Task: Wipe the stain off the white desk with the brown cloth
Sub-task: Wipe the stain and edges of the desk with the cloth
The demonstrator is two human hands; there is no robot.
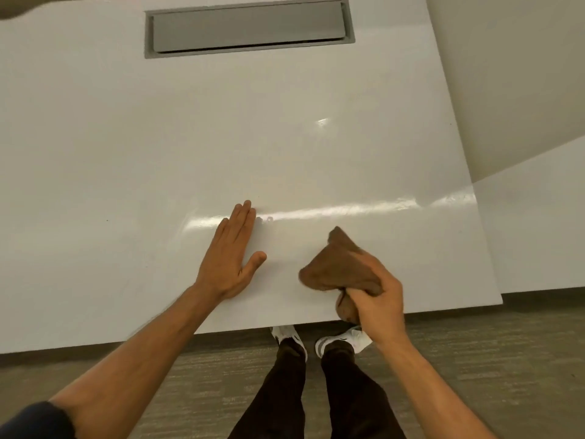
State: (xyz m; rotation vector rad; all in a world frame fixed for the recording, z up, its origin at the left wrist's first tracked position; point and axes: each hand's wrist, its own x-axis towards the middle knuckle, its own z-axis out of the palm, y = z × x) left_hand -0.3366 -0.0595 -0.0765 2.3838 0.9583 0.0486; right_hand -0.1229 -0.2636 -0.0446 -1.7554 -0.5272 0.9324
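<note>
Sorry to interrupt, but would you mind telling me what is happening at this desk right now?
A person is standing at a white desk, cleaning it. The right hand grips a bunched brown cloth over the desk near its front edge. The left hand rests flat on the surface, fingers straight. Just beyond those fingers there is a small dark mark, possibly the stain; the cloth is not on it at this moment. A grey cable hatch sits at the back of the desk.
</note>
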